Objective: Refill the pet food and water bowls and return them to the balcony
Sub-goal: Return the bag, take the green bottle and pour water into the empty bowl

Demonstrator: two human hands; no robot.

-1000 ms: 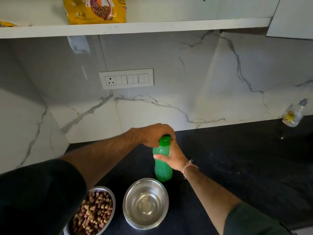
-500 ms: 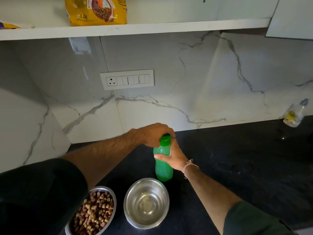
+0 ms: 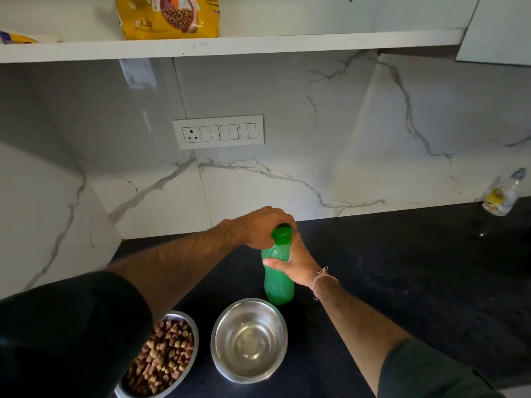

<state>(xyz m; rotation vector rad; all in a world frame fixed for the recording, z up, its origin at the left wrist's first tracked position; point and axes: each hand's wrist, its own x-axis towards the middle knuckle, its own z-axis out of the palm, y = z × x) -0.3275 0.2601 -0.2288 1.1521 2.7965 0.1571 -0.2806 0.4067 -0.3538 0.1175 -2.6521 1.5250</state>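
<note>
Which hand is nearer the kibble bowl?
Left. The left hand is on the bottle's cap, up and right of the kibble bowl. The right hand holds the bottle body further right, past the water bowl.

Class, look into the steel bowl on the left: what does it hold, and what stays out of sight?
The left bowl holds mixed brown and tan kibble. A dark sleeve covers the bowl's left edge, and the bottom is buried under the food.
</note>
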